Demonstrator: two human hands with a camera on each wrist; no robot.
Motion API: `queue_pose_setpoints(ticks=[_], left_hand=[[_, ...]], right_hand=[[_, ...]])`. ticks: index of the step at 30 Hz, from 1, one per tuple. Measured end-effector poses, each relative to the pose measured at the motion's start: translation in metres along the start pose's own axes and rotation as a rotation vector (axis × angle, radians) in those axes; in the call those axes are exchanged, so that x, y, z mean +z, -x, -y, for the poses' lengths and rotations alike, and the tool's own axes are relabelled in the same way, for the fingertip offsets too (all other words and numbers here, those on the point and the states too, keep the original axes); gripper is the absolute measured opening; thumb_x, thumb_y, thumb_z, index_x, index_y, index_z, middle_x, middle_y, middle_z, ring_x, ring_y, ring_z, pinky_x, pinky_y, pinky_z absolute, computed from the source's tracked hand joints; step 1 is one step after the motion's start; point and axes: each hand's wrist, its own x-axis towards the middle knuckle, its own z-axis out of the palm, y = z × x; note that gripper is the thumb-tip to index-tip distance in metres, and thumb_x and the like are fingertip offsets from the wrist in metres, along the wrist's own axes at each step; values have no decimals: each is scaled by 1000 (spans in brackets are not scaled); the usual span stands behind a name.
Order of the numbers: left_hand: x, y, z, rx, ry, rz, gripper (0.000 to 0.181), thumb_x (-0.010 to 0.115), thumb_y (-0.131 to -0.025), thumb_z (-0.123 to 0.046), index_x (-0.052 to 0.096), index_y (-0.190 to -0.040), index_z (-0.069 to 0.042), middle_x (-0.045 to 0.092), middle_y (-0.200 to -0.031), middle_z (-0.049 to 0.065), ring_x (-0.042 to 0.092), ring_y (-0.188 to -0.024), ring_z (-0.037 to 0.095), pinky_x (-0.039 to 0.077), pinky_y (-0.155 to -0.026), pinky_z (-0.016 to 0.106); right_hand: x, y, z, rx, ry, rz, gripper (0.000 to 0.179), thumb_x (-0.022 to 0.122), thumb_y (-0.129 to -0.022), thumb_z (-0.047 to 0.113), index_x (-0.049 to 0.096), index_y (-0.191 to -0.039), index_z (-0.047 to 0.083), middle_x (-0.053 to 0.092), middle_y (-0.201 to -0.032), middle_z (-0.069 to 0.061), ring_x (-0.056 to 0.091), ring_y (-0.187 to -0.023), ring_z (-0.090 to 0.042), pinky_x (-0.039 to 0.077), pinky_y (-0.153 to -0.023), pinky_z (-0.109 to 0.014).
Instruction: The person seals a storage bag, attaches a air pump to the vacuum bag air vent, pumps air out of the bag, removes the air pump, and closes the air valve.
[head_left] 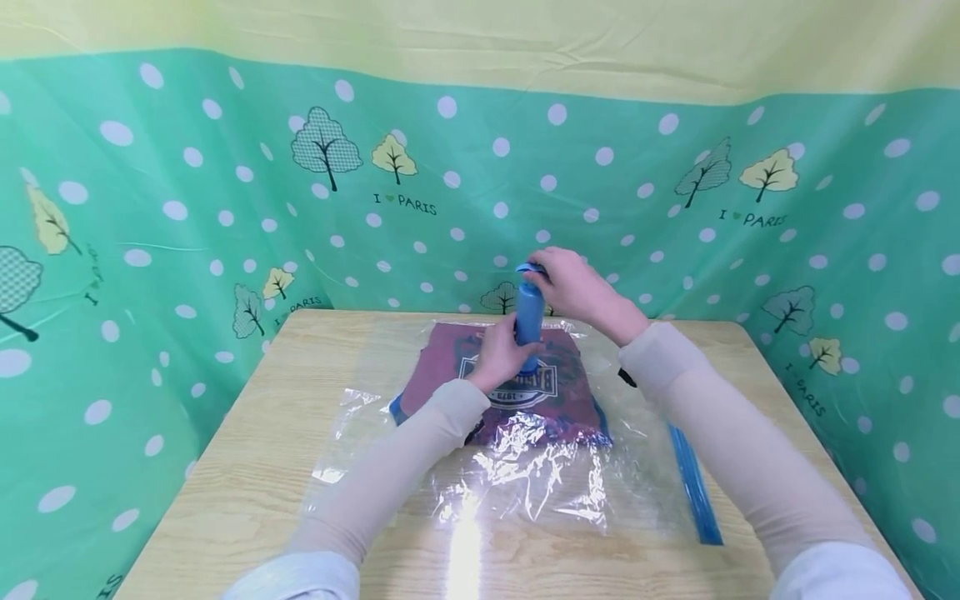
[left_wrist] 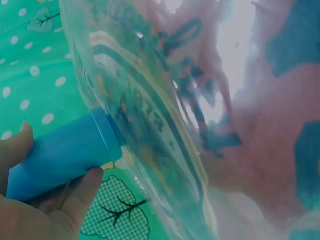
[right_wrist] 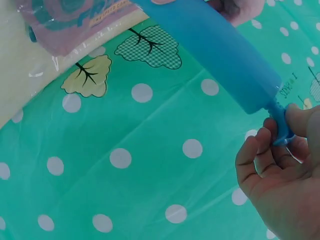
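Note:
A blue hand pump (head_left: 530,315) stands upright on a clear plastic storage bag (head_left: 375,450). Inside the bag lies a folded dark-red garment (head_left: 442,367) with a printed badge and lettering. My left hand (head_left: 497,357) grips the pump's lower body, just above the bag. In the left wrist view, the pump's collared end (left_wrist: 105,135) meets the plastic over the print. Up top, my right hand (head_left: 573,285) holds the pump's handle (right_wrist: 281,125), its fingers curled round it. The handle sits close to the barrel (right_wrist: 225,60), with a short piece of rod showing in the right wrist view.
A blue zip strip (head_left: 696,492) runs along the bag's right edge. The bag spreads wrinkled over a light wooden table (head_left: 255,467). Behind and at both sides hangs a green dotted curtain (head_left: 420,250) with printed trees, close to the table's far edge.

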Motion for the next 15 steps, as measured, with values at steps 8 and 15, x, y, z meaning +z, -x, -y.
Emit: queue_pose_setpoints(ticks=[8,15], left_hand=[[-3,-5,7,23,6,46,53,83,-94,-22,59,-137,-2,71,-124,17,71,-110,32,58,-94,44],[-8,-10,15,83,52,93,55,84,-93,-22,59,-138,-5,70,-125,16,71,-109,30,59,-93,41]], right_hand=[[3,0,4,25,-38,17,19,60,-109,15,68,-115,0,68,-98,-11,61,-82,-25,50,-72,-41],[8,5,10,23,-67,-3,16,59,-110,14,67,-111,0,67,-97,-11,60,-81,-25,50,-72,-41]])
